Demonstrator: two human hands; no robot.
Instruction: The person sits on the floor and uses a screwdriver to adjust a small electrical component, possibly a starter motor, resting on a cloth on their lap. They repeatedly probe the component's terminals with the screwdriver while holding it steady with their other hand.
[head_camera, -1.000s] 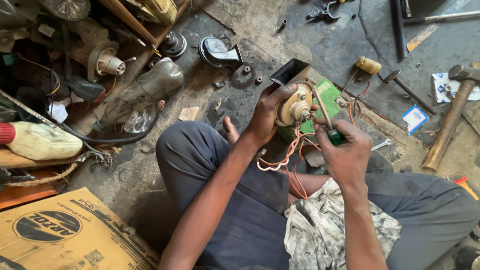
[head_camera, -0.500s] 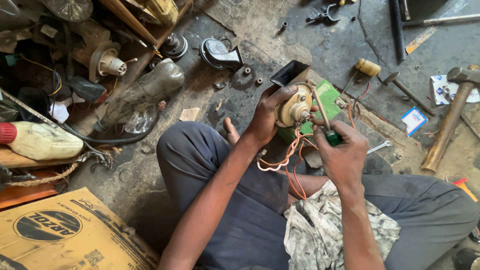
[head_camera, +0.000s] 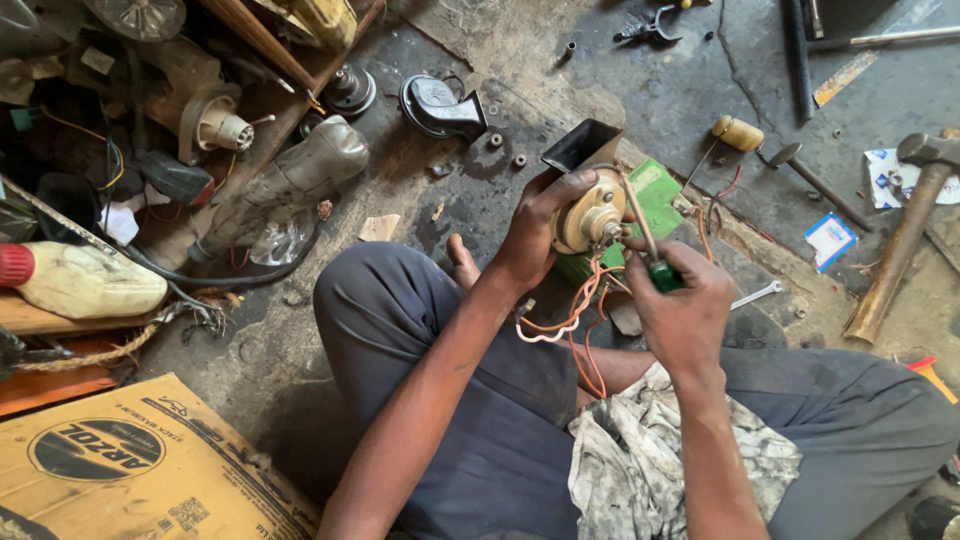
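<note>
My left hand (head_camera: 535, 235) grips a round tan horn unit (head_camera: 590, 215) with a black flared mouth (head_camera: 583, 146), held above my knees. Orange and white wires (head_camera: 570, 320) hang from it down toward my lap. My right hand (head_camera: 685, 305) is closed around a green-handled screwdriver (head_camera: 660, 272); its thin metal shaft (head_camera: 636, 215) runs up across the horn's tan face. Both hands are close together over a green box (head_camera: 660, 190) on the floor.
A stained rag (head_camera: 650, 460) lies on my lap. A hammer (head_camera: 905, 225) and a small spanner (head_camera: 760, 293) lie to the right. A black horn (head_camera: 440, 105), a grey motor part (head_camera: 300, 175), a white bottle (head_camera: 80, 283) and a cardboard box (head_camera: 130, 465) sit to the left.
Both hands and the horn have shifted very slightly; the grip on the horn and the screwdriver is unchanged.
</note>
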